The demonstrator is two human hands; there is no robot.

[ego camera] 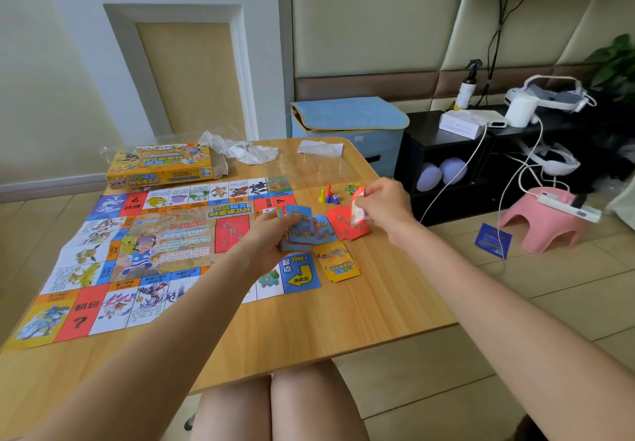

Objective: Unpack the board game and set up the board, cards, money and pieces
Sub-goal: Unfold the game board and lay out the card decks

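**A:** Board (144,251) is flat on the bench (343,320), box (159,165) far left. What now?

**B:** Sorting cards, I'd guess. Left hand (271,238) grips a blue stack (299,227), right hand (381,205) pinches a red card (357,203). Keep colours separate: red pile (343,226) right, yellow pile (338,263) nearer. Square each one up, and don't knock the pawns (328,195) just beyond.

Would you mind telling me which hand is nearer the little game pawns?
Right. The right hand is just beside the pawns, holding a red card; the left hand is nearer the person, holding blue cards.
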